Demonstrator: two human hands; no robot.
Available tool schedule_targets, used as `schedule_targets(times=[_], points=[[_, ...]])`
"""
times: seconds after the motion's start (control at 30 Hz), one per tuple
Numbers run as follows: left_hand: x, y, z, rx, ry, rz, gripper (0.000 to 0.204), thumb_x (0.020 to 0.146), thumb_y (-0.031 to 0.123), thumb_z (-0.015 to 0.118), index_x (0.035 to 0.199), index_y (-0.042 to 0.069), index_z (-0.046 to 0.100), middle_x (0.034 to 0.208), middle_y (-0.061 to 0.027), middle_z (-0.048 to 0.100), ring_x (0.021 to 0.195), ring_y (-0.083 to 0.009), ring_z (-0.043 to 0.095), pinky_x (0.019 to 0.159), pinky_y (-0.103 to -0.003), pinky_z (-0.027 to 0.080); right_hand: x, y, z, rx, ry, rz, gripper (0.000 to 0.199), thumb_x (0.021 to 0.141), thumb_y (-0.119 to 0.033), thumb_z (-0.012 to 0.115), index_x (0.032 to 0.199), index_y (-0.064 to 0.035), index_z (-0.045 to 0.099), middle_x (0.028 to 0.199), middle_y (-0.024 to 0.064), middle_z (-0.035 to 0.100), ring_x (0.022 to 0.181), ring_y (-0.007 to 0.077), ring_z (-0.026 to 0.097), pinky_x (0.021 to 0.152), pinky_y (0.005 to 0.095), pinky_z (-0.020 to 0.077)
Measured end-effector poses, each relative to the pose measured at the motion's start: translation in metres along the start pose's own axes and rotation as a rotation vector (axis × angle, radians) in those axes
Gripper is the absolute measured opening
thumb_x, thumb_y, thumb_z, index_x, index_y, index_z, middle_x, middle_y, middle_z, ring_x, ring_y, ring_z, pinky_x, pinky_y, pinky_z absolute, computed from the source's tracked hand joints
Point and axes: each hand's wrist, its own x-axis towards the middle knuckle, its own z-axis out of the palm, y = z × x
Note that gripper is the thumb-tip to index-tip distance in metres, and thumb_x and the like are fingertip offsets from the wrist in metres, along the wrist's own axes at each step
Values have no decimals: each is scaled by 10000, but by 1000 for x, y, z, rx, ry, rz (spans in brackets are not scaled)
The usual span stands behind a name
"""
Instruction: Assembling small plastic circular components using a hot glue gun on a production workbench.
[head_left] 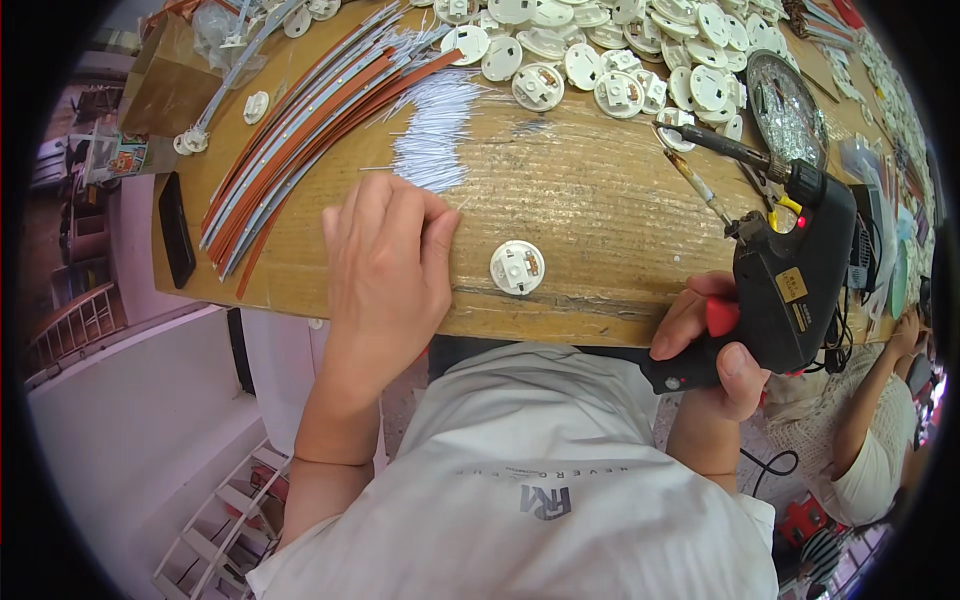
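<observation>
My left hand [390,250] rests at the near end of a heap of short white wires [432,140], its thumb and forefinger pinched together. A thin wire end shows at those fingertips. To the right of it, a round white plastic disc [518,268] with small metal contacts lies by itself on the wooden table. My right hand [688,325] grips a black soldering gun [800,265] by its handle, fingers near the red trigger. The gun's iron and a thin feed tube point up and left over the table, apart from the disc.
Orange and white strips [320,140] lie left of the wires, with a black phone [176,232] at the table's left edge. Many white discs [600,60] pile up at the back. A round metal dish [785,105] and yellow-handled pliers [785,212] sit behind the gun. Another person [860,430] sits at right.
</observation>
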Motion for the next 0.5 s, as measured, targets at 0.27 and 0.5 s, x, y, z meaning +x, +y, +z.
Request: schedule_targets(times=[0.27,0.5], points=[[0,-2,4,129,24,50,112,929,87,677,935,57,569,924,-104,542,910,-302,552,803,-422,352,3,-2,1,-23,-52,10,676,899,-370,545,1253,204,509,643,153,639,561,222,571,550,316,483],[-7,-11,3,-208,128,134,133,869,-20,715,934,33,611,875,-115,583,811,-296,577,737,-391,404,-1,0,-2,-52,-30,0,698,897,-377,547,1267,214,499,654,165,644,566,233,579,561,317,482]])
